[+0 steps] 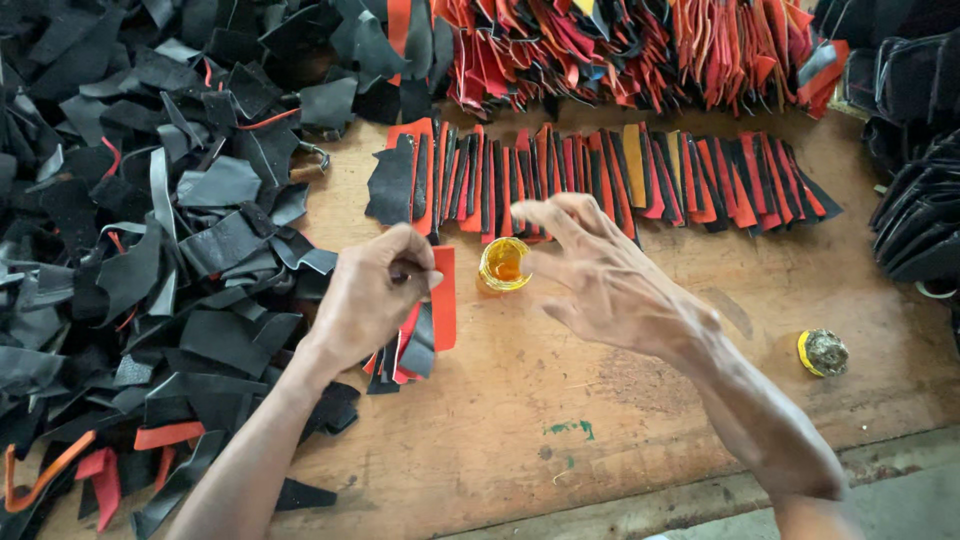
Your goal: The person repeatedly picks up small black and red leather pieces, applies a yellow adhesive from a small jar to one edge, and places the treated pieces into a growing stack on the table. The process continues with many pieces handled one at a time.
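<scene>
A heap of black leather scraps (130, 230) covers the left of the wooden table (560, 420), and a row of overlapped red and black strips (610, 180) lies across the far side below a denser red pile (640, 45). A small capped yellow pot (822, 352) sits apart at the right. The left hand (370, 295) pinches a bundle of red and black strips (425, 325), fingers clamped on it. The right hand (605, 280) hovers with fingers spread beside the open amber glue cup (503, 264), index fingertip just at its rim
</scene>
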